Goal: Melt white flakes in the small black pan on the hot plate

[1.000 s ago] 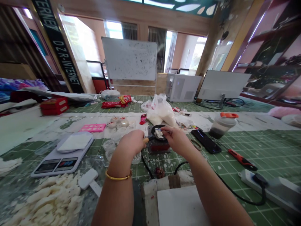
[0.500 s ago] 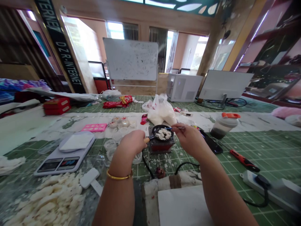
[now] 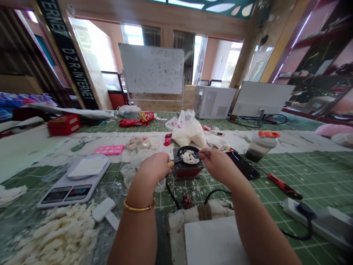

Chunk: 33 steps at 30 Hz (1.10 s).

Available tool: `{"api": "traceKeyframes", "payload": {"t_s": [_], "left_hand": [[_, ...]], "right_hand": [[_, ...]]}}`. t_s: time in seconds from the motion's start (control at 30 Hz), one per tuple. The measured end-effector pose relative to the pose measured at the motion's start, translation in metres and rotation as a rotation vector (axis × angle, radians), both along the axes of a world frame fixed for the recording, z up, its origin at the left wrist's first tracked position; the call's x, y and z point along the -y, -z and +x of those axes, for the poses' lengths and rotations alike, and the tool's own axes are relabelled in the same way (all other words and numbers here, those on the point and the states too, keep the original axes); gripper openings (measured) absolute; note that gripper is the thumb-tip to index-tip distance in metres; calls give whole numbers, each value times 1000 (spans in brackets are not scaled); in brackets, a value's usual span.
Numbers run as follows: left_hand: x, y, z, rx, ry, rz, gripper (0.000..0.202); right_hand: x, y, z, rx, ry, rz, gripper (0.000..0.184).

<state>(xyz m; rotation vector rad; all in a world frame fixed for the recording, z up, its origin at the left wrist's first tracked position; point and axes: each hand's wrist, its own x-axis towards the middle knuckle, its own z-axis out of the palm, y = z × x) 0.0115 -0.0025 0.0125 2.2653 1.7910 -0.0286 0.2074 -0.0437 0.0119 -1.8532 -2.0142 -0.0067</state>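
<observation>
So the small black pan (image 3: 185,149) is sitting on a little red-and-dark heater (image 3: 189,172) around the middle of the table (image 3: 317,176). Its handle (image 3: 172,162) is pointing toward the table's left edge and angling a bit toward the near edge, so the long axis is running mostly sideways. Some white chunks (image 3: 189,157) are lying in the pan.

The left hand (image 3: 154,165) is gripping the handle's tan end, fingers curled closed. The right hand (image 3: 216,162) is pinching a thin tool (image 3: 207,152), fingertips together, and the tool is pointing left into the pan, its tip too blurry to make out.

Behind the pan, toward the far edge, a white plastic bag (image 3: 187,129) is slumping. A black phone (image 3: 245,167) is lying on the right-edge side, and a kitchen scale (image 3: 74,180) is sitting over toward the left edge, with a pile of off-white pieces (image 3: 57,235) filling the near left corner.
</observation>
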Motion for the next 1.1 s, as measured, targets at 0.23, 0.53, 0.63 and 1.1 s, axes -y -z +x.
{"api": "traceKeyframes", "payload": {"t_s": [0.23, 0.53, 0.63, 1.1], "left_hand": [[1, 0, 0, -7, 1, -8, 20], [0, 0, 0, -6, 5, 1, 19], [0, 0, 0, -10, 2, -2, 18], [0, 0, -2, -3, 10, -3, 21]], "right_hand": [[3, -3, 0, -39, -1, 44, 27], [3, -3, -2, -58, -5, 51, 27], [2, -2, -3, -49, -24, -7, 25], [2, -3, -6, -125, -15, 88, 28]]}}
